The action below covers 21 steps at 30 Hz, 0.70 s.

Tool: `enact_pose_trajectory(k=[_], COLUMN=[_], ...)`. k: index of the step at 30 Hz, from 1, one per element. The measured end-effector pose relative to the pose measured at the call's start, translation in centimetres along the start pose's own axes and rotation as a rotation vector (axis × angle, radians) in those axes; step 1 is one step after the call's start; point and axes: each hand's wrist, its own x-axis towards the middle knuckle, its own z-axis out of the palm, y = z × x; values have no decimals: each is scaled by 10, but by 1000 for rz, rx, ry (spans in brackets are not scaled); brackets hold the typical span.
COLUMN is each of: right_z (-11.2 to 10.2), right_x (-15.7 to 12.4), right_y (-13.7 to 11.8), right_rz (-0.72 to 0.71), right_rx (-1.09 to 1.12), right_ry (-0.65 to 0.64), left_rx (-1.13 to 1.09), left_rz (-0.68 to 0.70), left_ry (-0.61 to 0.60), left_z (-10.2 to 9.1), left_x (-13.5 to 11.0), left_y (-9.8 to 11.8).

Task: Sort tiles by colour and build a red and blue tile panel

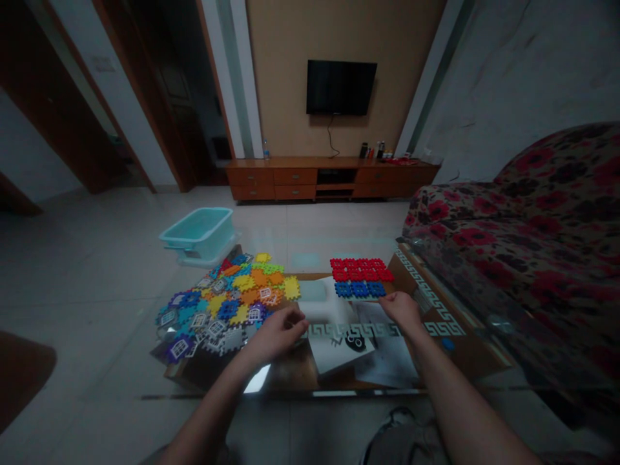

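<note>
Glass-topped low surface (438,303) with a white key-pattern border; all positions below taken relative to the joined mat of red and blue interlocking foam tiles (361,276).

Mat: flat on the glass, far-right part of the surface. Red rows on the far side, one blue row on the near edge. Edges look meshed, so probably being built outward from the near row.

Right hand (402,309): just near of the blue row, fingers curled, resting on the glass. Anything pinched inside: cannot tell.

Left hand (277,332): well left of and nearer than the mat, at the near edge of the loose heap of multicoloured foam puzzle tiles (227,298). Fingers curled down as if on a piece; actual grip cannot tell.

Heap kept left of the mat, likely as stock within reach, build zone clear of it. Orange, yellow, blue, purple, green, plus grey window-pattern pieces.

Pale teal plastic tub (199,232): on the floor beyond the heap, far left of the mat. Inside appears bare, though not fully visible.

Papers (361,352) under the glass, near of the mat.
</note>
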Motion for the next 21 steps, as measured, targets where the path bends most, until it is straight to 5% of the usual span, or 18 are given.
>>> enact_pose_trajectory(k=[5, 9, 13, 21], right_z=[-11, -13, -17, -12], right_x=[-31, -60, -76, -84], right_y=[-36, -53, -55, -51], right_rz=[-185, -339, -434, -503], right_rx=[-8, -23, -84, -221], right_ry=[-47, -166, -299, -535], left_rx=[641, 1041, 1166, 1197], left_rz=[88, -84, -218, -329], left_ry=[190, 277, 337, 399], left_z=[-36, -76, -101, -109], left_x=[1, 3, 3, 12], left_y=[-19, -38, -52, -73])
